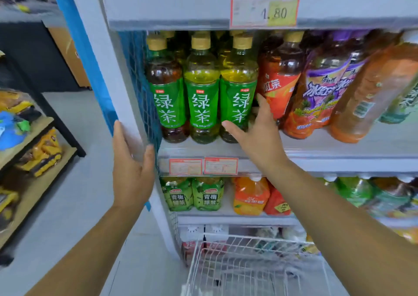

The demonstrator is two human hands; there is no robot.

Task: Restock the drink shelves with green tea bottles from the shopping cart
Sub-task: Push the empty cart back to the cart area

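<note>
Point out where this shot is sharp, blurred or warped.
Head view: labels on the green tea bottles read crisp; the price tag above is smeared; the orange bottle at the right edge leans, bowed by the wide lens; the shopping cart wires look soft; light is even.

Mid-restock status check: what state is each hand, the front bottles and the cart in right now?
Left hand: grips the shelf post.
Right hand: open, thumb and fingers touching the rightmost green tea bottle.
Green tea bottles: three in the front row, upright, capped.
Red tea bottle: standing beside them, capped.
Shopping cart: parked at the shelf's foot.
</note>
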